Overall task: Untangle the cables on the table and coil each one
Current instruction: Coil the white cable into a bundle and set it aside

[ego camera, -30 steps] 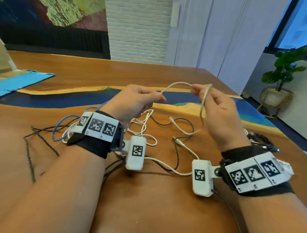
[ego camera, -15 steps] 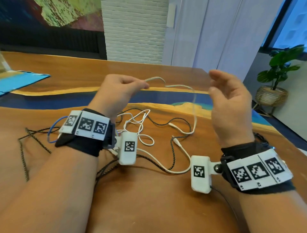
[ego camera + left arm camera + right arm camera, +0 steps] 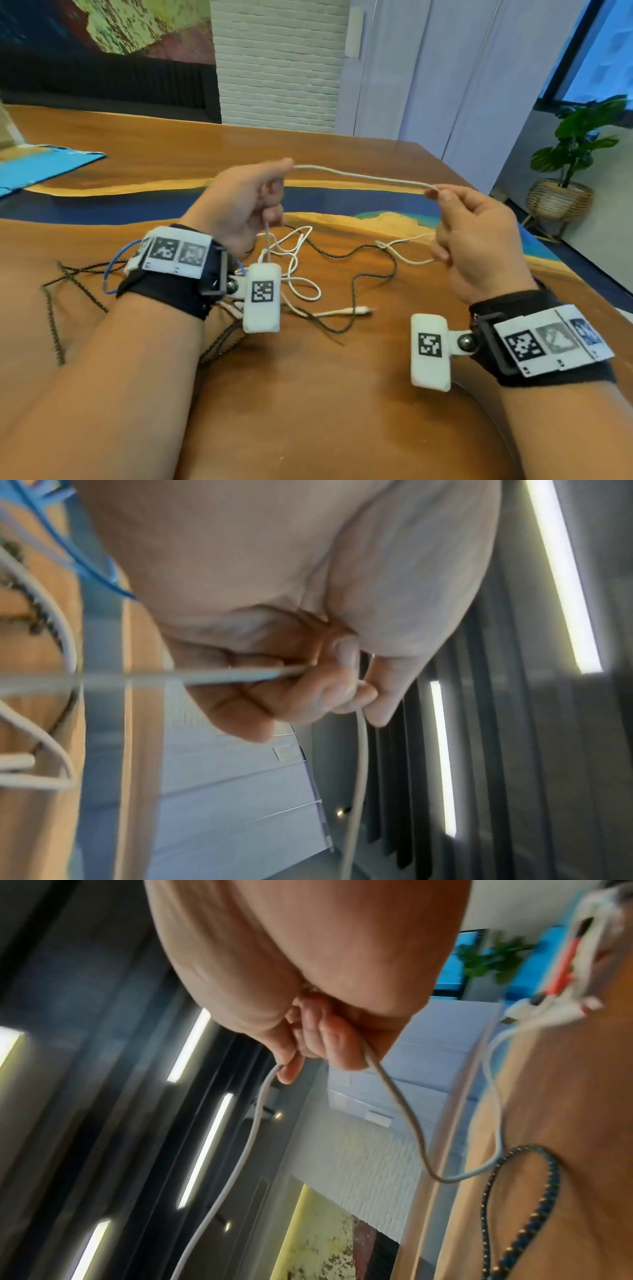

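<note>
Both hands are up over the wooden table (image 3: 342, 394), w/ a bit of white cable (image 3: 359, 176) pulled nearly straight between them. The left hand (image 3: 239, 202) pinches one end of that bit w/ thumb and fingertip, fingers curled round it. The right hand (image 3: 479, 240) pinches the other end the same way. From each hand the cable drops back down to the table. Its plug (image 3: 356, 311) lies flat near the middle.

The black braided cable (image 3: 356, 253) loops on the table right under the hands, and it looks like it crosses the white one in a few spots. A blue wire (image 3: 113, 270) peeks out by the left wrist, mixed w/ more black cable.

What could go wrong, I think: pull too hard and the white loops by the left wrist may knot tight or drag the black cable along. The plug could snag on a loop too.

Room to move: lots of bare table close to the body and far side. The right edge of the table is near the right arm, so a cable swung that way might slip off.
</note>
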